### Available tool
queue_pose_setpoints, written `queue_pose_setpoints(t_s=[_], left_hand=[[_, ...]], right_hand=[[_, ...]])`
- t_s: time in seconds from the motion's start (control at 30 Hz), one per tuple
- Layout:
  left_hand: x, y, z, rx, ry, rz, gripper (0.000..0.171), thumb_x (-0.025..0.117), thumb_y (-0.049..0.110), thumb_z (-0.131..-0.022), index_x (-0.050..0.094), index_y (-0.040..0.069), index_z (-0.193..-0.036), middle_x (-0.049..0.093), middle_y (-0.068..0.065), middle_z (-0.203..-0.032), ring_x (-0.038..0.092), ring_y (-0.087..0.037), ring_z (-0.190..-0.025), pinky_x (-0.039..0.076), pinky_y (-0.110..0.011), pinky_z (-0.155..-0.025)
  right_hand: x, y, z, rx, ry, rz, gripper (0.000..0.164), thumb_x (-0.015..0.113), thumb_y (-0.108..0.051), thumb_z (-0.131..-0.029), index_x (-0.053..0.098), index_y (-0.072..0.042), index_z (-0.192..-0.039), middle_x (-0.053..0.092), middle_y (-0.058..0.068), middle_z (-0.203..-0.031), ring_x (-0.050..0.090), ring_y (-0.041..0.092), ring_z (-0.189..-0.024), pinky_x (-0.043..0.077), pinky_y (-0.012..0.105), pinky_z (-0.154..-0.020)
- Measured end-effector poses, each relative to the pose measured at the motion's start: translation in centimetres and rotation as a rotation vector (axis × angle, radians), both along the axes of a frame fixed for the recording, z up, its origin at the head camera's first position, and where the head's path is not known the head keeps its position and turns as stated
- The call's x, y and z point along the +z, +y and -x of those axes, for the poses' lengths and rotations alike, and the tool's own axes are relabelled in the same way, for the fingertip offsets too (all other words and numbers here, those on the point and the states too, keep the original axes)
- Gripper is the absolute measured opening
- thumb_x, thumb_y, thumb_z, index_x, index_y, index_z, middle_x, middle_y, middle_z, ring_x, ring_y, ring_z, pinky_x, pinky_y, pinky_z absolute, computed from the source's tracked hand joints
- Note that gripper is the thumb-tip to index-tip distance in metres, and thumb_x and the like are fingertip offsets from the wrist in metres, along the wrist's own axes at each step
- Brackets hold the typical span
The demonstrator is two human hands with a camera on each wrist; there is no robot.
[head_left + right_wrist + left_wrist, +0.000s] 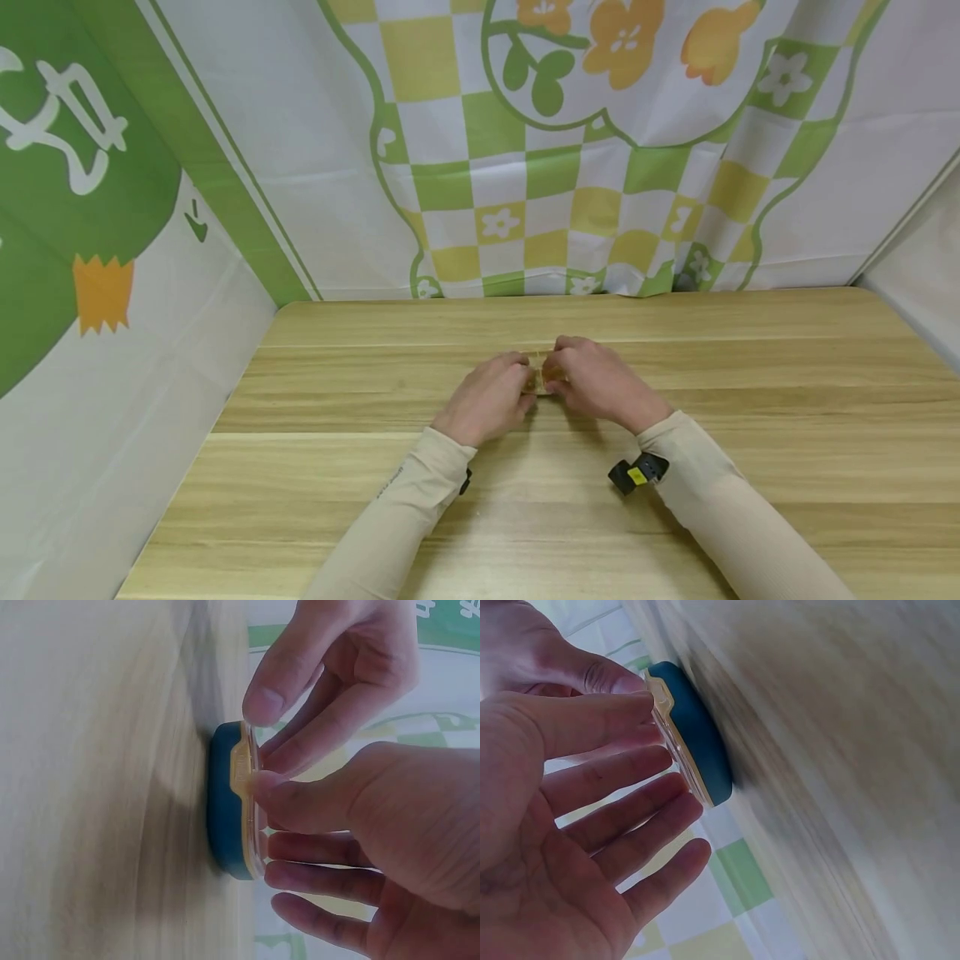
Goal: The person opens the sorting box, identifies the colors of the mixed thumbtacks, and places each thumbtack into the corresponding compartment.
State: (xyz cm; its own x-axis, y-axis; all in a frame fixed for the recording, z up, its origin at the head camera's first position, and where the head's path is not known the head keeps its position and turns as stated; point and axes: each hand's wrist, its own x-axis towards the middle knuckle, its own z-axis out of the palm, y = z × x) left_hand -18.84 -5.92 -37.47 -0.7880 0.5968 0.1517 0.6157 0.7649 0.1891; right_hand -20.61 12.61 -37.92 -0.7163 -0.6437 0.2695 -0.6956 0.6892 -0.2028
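Note:
A small teal box (225, 814) with rounded corners and a clear, yellow-rimmed lid sits on the wooden table. A yellow latch tab (239, 769) projects from the near side of its rim. From the left, my left hand (487, 398) holds the lid, thumb at the near edge and fingers over the top toward the far side. My right hand (600, 382) grips the other end, its thumb by the latch tab and fingertips against the lid. Between the hands a strip of the clear lid (537, 375) shows; the rest is covered from above.
The wooden table (525, 508) extends around both forearms. At its back hangs a checked green, yellow and white curtain (498, 179), and a printed fabric panel (180, 292) stands along the left. A dark wrist strap with a camera (636, 473) sticks out from the right sleeve.

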Motion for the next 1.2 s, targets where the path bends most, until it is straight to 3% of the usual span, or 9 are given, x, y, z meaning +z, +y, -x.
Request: queue_pose_setpoints(t_s=[0.13, 0.23, 0.33, 0.47, 0.77, 1.2], left_hand=[[-0.1, -0.1, 0.0, -0.005, 0.008, 0.006, 0.017, 0.063, 0.021, -0.084, 0.064, 0.008, -0.093, 0.057, -0.001, -0.097, 0.054, -0.014, -0.082, 0.045, -0.027, -0.072], [-0.3, -0.2, -0.1, -0.015, 0.019, 0.015, 0.027, 0.062, 0.022, -0.085, 0.063, 0.005, -0.106, 0.058, -0.008, -0.114, 0.057, -0.021, -0.097, 0.044, -0.030, -0.085], [-0.4, -0.4, -0.1, -0.018, 0.025, 0.048, 0.041, 0.060, 0.023, -0.087, 0.056, 0.002, -0.121, 0.050, -0.015, -0.130, 0.051, -0.027, -0.116, 0.037, -0.035, -0.097], [-0.5, -0.4, -0.1, 0.004, -0.009, 0.098, 0.053, 0.058, 0.026, -0.088, 0.045, 0.002, -0.133, 0.040, -0.015, -0.140, 0.039, -0.030, -0.128, 0.031, -0.041, -0.102], [-0.5, -0.3, -0.1, 0.058, -0.091, 0.162, 0.060, 0.052, 0.036, -0.092, 0.034, 0.007, -0.142, 0.029, -0.010, -0.149, 0.029, -0.031, -0.134, 0.029, -0.049, -0.101], [-0.3, -0.8, -0.1, 0.081, -0.091, 0.092, 0.060, 0.048, 0.035, -0.093, 0.031, 0.006, -0.143, 0.026, -0.011, -0.150, 0.030, -0.029, -0.134, 0.027, -0.051, -0.101]], right_hand=[[-0.1, 0.2, 0.2, -0.016, 0.005, -0.009, 0.007, 0.067, -0.018, -0.081, 0.069, -0.015, -0.088, 0.057, -0.001, -0.089, 0.054, 0.013, -0.079, 0.046, 0.030, -0.070], [-0.1, 0.2, 0.3, -0.016, 0.017, -0.022, 0.005, 0.066, -0.019, -0.082, 0.067, -0.016, -0.086, 0.056, 0.001, -0.091, 0.055, 0.015, -0.081, 0.047, 0.032, -0.071], [-0.1, 0.2, 0.3, -0.007, 0.036, -0.031, 0.004, 0.065, -0.020, -0.083, 0.065, -0.016, -0.084, 0.056, 0.002, -0.093, 0.056, 0.017, -0.082, 0.047, 0.033, -0.070], [-0.2, 0.2, 0.4, -0.020, 0.027, -0.050, 0.009, 0.064, -0.024, -0.084, 0.063, -0.016, -0.088, 0.056, 0.003, -0.099, 0.056, 0.019, -0.086, 0.047, 0.035, -0.072], [-0.4, 0.2, 0.2, -0.071, -0.022, -0.073, 0.027, 0.063, -0.032, -0.085, 0.062, -0.012, -0.103, 0.054, 0.007, -0.112, 0.055, 0.024, -0.097, 0.046, 0.040, -0.080], [0.7, 1.1, 0.5, -0.165, -0.128, -0.021, 0.053, 0.060, -0.037, -0.087, 0.052, -0.002, -0.126, 0.049, 0.014, -0.128, 0.048, 0.030, -0.116, 0.039, 0.042, -0.094]])
